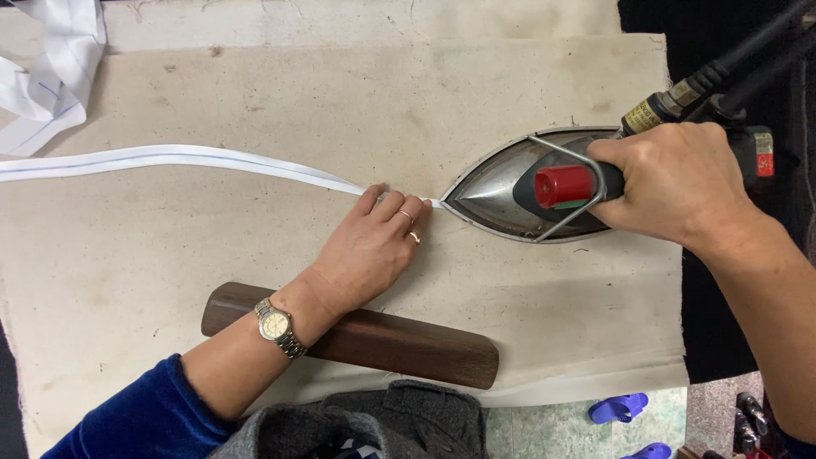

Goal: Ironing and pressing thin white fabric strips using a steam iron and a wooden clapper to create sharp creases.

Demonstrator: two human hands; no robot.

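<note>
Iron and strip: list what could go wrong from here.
1. Burn: the left hand's fingertips press the white strip right at the tip of the iron held by the right hand; a small forward slide could touch them.
2. Crooked press: the strip curves across the pad, so it may get creased off-line.
3. Snag: the hose hangs by the right wrist and could tug the iron.

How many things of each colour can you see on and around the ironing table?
White: 2, the long fabric strip under the left hand and the folded cloth in the corner.
Silver: 1, the iron held by the right hand.
Brown: 1, the wooden block.
Blue: 2, the slippers on the floor.
Grey: 1, the garment at the near edge.
Total: 7
</note>
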